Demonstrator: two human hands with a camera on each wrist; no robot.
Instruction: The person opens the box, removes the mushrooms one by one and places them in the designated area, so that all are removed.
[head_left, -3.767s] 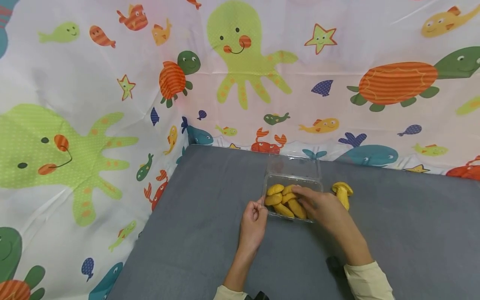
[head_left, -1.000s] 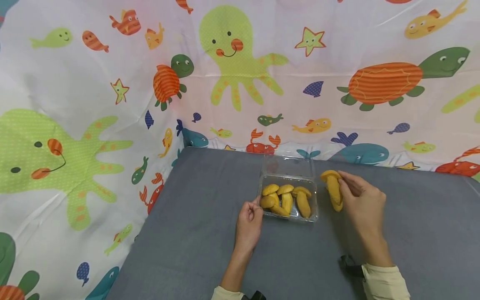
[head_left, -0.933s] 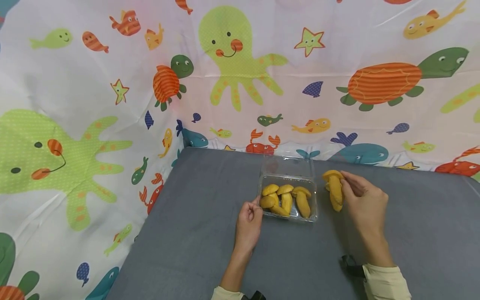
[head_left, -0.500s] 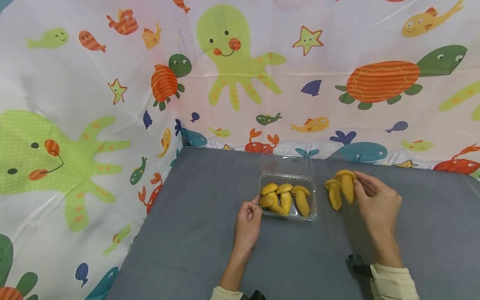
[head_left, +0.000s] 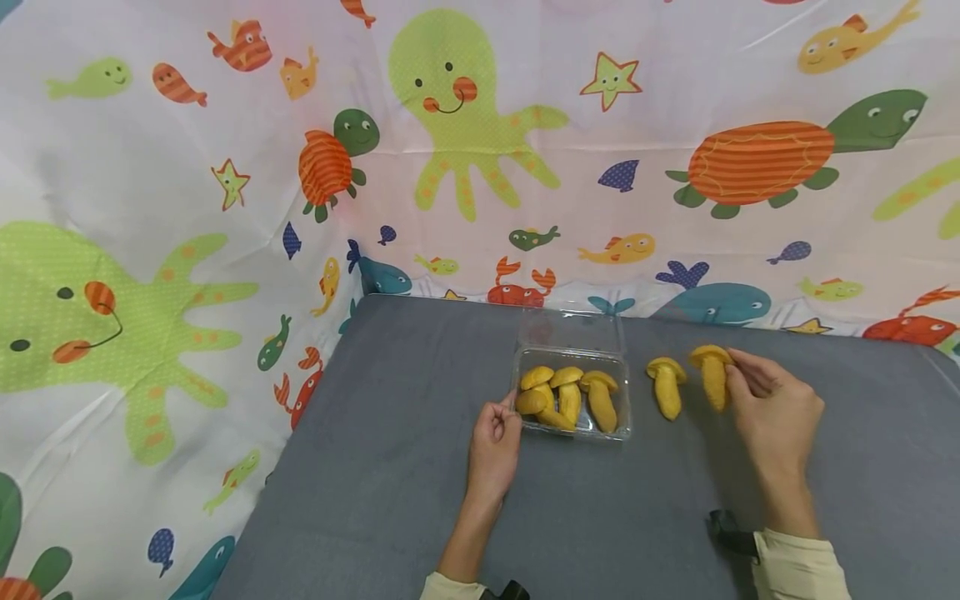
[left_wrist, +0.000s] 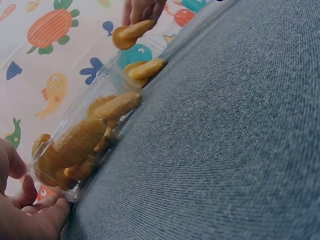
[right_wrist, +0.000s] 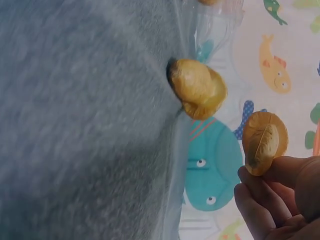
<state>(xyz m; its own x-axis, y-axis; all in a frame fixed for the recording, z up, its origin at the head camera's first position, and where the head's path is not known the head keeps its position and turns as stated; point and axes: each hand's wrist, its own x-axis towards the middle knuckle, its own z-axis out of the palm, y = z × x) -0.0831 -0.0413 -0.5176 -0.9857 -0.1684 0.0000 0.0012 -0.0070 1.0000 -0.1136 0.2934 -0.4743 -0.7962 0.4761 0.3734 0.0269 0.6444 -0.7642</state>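
Right grip (head_left: 778,408) pinches one yellow mushroom (head_left: 712,377) above the gray surface (head_left: 420,417), near a second mushroom (head_left: 666,390) lying there; left grip (head_left: 495,443) pinches a clear plastic container (head_left: 577,434) by its left edge, more mushrooms (head_left: 570,402) inside.

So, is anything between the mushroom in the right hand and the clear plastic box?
Yes: a loose mushroom lies on the gray cloth between the held mushroom and the plastic box, touching neither. Nothing else visible is between them.
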